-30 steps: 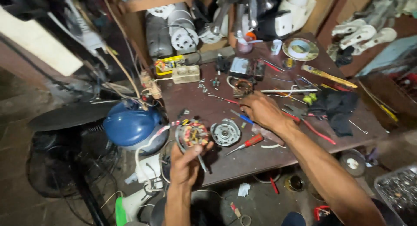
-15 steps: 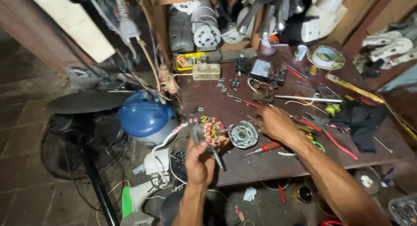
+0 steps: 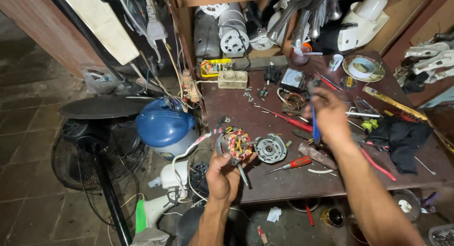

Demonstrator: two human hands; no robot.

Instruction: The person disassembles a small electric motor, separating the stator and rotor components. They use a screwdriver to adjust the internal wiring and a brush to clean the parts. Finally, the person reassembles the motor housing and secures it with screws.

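Left hand [image 3: 222, 172] is gripping a fan motor stator [image 3: 236, 145] at the near left edge of the workbench [image 3: 283, 182]: round, with copper windings and red and yellow wires on it. Right hand [image 3: 328, 114] is up over the middle of the bench, closed on a blue-handled tool [image 3: 315, 127], a bit blurred. A silver motor end cap [image 3: 270, 148] sits just right of the stator, with a red screwdriver [image 3: 289, 165] near it. Far right, a plate [image 3: 363, 68] holds a roll of tape.
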